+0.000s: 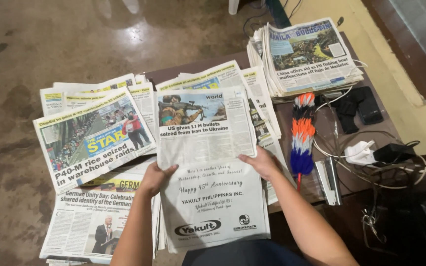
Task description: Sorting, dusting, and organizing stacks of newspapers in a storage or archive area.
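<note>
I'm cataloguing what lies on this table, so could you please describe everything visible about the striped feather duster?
The feather duster has a fluffy head banded in black, white, orange and blue, ending in a thin red handle at its lower end. It lies flat and nearly upright in the picture on the dark table, beside the spread newspapers and just right of the right hand, which does not touch it. A white cable runs close by its top, and a metal stapler lies beside its lower end.

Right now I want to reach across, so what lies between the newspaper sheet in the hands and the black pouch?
In the head view, a striped feather duster lies between the newspaper sheet and the black pouch.
</note>
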